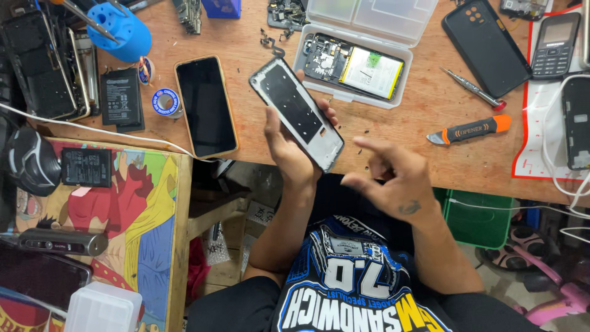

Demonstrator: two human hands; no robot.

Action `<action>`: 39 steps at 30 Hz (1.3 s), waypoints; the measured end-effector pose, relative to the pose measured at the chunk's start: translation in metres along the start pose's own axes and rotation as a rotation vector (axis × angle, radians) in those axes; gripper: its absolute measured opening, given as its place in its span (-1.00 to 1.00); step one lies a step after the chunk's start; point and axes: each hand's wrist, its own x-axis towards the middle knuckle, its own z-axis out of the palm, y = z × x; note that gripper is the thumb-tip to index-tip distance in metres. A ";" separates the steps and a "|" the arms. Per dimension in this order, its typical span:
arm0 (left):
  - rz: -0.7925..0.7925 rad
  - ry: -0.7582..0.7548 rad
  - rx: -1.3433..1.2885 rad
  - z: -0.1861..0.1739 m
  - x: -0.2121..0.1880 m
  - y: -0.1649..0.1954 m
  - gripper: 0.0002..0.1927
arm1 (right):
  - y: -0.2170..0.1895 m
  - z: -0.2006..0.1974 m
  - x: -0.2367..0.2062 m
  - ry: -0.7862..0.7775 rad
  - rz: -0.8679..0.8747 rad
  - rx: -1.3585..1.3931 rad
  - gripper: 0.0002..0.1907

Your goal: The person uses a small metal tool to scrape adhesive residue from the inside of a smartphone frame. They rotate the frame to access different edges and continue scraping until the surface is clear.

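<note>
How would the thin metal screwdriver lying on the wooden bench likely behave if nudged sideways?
The screwdriver has a slim round shaft, so it would probably roll on the flat wooden bench. It looks light and stiff. The smooth metal may be slippery to pinch.

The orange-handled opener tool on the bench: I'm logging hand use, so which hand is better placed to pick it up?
Probably the right hand: it is free and nearer the opener tool. The left hand holds the phone frame.
</note>
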 end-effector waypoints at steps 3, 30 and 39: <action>-0.021 0.098 0.279 0.000 -0.007 -0.007 -0.19 | 0.001 0.016 -0.005 0.046 -0.055 -0.007 -0.54; -0.113 -0.101 0.460 -0.017 -0.035 0.002 -0.32 | 0.063 0.004 -0.002 -0.108 0.427 0.813 -0.77; -0.036 -0.005 0.631 -0.035 -0.036 0.005 -0.71 | 0.025 -0.025 0.006 -0.157 0.357 0.001 -0.49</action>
